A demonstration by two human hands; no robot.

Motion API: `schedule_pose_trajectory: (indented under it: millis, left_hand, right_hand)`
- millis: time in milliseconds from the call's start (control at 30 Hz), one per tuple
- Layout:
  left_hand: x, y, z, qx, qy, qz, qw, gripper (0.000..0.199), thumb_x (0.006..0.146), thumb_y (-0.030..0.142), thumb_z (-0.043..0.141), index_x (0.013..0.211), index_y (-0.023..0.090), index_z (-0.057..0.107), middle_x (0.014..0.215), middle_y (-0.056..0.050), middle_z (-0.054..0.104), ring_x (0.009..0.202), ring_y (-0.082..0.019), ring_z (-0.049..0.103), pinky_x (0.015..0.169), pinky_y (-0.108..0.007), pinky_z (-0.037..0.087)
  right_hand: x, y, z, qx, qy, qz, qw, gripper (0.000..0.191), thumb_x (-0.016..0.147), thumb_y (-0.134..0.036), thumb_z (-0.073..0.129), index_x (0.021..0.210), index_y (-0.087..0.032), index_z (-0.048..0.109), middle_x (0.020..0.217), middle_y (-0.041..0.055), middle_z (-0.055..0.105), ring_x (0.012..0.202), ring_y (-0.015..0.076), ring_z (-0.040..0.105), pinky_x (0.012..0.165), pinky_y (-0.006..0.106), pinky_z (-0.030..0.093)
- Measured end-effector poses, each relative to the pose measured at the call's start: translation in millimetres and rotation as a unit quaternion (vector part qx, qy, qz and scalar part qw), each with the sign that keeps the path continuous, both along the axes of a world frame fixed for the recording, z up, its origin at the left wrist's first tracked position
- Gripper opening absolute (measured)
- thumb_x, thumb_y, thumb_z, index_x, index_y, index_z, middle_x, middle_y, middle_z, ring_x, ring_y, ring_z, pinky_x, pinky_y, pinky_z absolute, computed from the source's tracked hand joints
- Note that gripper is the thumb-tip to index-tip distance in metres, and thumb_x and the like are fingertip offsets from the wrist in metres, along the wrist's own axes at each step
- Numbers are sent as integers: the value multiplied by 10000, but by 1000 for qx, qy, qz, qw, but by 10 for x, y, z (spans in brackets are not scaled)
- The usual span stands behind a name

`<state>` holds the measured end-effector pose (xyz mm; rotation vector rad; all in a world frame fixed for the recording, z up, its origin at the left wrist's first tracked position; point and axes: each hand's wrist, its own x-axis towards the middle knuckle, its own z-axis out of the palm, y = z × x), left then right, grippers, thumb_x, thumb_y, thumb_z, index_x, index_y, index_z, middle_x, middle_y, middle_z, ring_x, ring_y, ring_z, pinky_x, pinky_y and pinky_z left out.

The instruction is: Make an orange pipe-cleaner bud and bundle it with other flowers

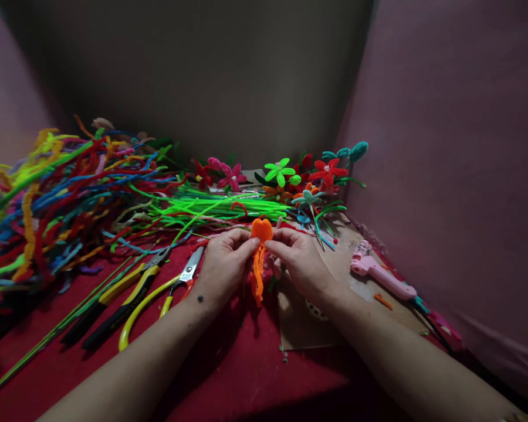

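Apparently for steadiness, the left hand (226,257) and right hand (304,258) pinch the fuzzy orange pipe-cleaner petal shape (261,230) at its narrow base, rounded top up, tails down.

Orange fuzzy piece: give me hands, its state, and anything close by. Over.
Left hand and right hand both pinching orange fuzzy piece. Rounded top up, tails hanging below. Scissors close beside left wrist; cardboard under right.

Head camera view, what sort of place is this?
Probably a craft work area: there's a heap of colourful fuzzy stems, several fuzzy flowers towards the back, and pliers lying on a red surface.
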<state>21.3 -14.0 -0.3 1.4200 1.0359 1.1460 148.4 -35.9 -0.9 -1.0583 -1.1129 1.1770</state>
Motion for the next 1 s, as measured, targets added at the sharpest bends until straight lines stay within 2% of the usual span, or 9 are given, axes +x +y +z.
schedule_pose_trajectory:
  millis: [167,433,667,900,1000]
  left_hand:
    - [-11,6,-12,18,10,1,1000,162,722,298,618,705,138,618,639,20,579,561,-90,492,517,-191,403]
    - [-2,3,-23,-33,-14,8,999,188,706,325,638,693,146,582,487,53,518,385,-55,424,381,-161,338]
    - [14,9,-40,-35,-27,16,999,185,676,309,667,703,146,584,550,35,576,390,-67,484,381,-171,380]
    - [28,5,-27,-27,-22,27,999,153,665,265,671,697,148,577,489,62,538,347,-48,439,350,-155,338]
    - [16,20,-19,-12,-4,9,1000,137,678,255,658,697,142,583,483,58,534,367,-50,446,374,-157,351]
  right_hand:
    - [7,21,-67,-27,-7,18,999,92,726,-232,571,740,-142,572,451,-35,546,357,77,475,323,157,302]
    - [-6,39,-79,-35,7,34,999,128,726,-260,585,691,-139,562,417,-29,541,325,66,446,309,147,267]
    - [7,66,-129,-45,22,37,998,119,705,-255,606,726,-153,547,499,-15,576,383,85,506,311,151,278]
    - [-1,64,-105,-67,54,32,996,128,620,-209,672,668,-138,578,537,-27,550,398,55,458,396,185,327]
    - [9,63,-99,-79,44,14,996,136,591,-199,687,645,-137,578,543,-33,537,425,57,454,427,194,334]
